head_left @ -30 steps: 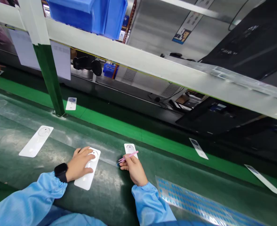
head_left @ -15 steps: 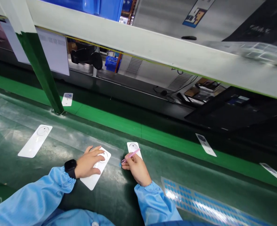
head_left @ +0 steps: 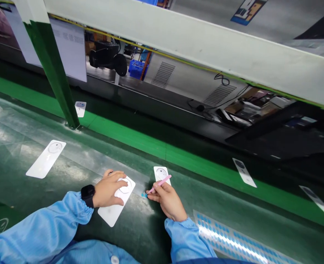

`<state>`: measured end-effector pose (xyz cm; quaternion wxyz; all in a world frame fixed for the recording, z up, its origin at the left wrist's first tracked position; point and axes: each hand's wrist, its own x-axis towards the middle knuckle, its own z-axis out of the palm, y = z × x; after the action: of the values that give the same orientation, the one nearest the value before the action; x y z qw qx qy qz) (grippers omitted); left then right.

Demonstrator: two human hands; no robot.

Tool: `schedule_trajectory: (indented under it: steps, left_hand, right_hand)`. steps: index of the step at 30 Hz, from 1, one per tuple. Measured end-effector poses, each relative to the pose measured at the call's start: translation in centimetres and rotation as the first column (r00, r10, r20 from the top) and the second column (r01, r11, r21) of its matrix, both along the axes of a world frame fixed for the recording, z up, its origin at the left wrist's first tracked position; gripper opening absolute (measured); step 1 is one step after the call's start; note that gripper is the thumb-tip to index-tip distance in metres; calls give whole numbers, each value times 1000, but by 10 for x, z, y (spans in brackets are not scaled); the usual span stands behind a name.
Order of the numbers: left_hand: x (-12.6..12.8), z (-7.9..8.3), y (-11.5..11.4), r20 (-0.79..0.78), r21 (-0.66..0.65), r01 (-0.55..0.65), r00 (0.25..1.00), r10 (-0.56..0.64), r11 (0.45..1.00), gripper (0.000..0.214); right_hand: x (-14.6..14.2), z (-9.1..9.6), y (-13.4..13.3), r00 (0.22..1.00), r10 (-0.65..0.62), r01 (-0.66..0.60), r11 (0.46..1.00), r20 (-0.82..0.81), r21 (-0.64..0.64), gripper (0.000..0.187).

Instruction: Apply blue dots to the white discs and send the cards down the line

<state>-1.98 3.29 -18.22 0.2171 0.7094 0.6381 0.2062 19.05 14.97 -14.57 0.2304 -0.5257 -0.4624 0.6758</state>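
My left hand (head_left: 109,190) lies with its fingers spread over a white phone back panel (head_left: 111,214) with a round camera ring, pressing on its upper part. My right hand (head_left: 167,200) is closed round slim pink tweezers (head_left: 164,180), whose lower end points down to the left. Close to that end, small blue pieces (head_left: 144,195) show between the two hands. Another white phone panel (head_left: 161,172) lies just behind my right hand, which partly covers it.
A clear sheet of blue stickers (head_left: 228,234) lies at lower right. One phone panel (head_left: 46,159) rests at left on the green bench. More panels (head_left: 244,172) lie on the green strip beyond. A green-and-white post (head_left: 53,73) rises at left, and a white beam (head_left: 178,40) crosses above.
The view has shifted slightly, moving the bench scene a little to the right. My right hand has turned a little, and the blue pieces by the tool's end show more clearly.
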Motion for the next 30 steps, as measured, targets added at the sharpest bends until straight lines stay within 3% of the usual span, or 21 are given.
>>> schedule_trajectory:
  steps: [6,13,17,30]
  left_hand:
    - [0,0,0,-14,23,-87,996,87,996,57]
    - [6,5,-7,-119,17,-117,986,118,993,55]
    - [7,5,-9,-149,21,-77,986,79,997,54]
    - [17,-5,-14,-102,150,-98,988,114,984,50]
  right_hand:
    - [-18,13,-18,999,6,-5,1000,-39,23,55]
    - [-50,-5,-29,998,-40,37,996,39,84,44]
    - [-53,-11,-26,998,-48,47,998,39,49,43]
    - [-53,-9,-26,996,10,-14,999,93,47,44]
